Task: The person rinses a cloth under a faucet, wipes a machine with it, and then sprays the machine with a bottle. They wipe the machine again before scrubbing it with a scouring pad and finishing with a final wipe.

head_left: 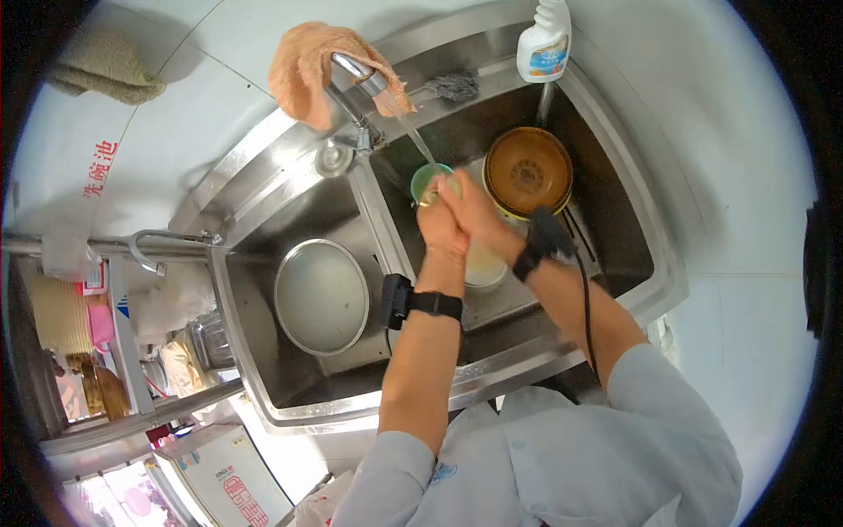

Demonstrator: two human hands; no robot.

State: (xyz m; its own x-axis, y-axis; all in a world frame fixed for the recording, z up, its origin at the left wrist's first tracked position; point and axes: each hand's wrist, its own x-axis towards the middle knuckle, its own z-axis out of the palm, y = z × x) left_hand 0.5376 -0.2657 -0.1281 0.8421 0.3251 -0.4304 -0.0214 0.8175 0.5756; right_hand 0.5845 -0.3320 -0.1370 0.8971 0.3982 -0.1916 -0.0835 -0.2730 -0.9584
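Water runs from the tap [373,83] onto a small round green cup [422,180] in the right-hand sink basin. My left hand [442,227] is closed at the cup's near side, its fingers partly covered. Over it lies my right hand [483,211], smeared by motion, so its fingers and anything in them cannot be made out. Below my hands, a pale bowl [486,270] with cloudy liquid is partly hidden by my wrists. Just right of my right hand, a brown bowl [528,171] sits on top of a yellow-rimmed one.
A large metal basin [322,297] of cloudy water stands in the left sink basin. An orange cloth [303,70] drapes over the tap. A dark scrubber [453,85] and a white spray bottle [544,44] are on the back ledge. A cable runs along my right forearm.
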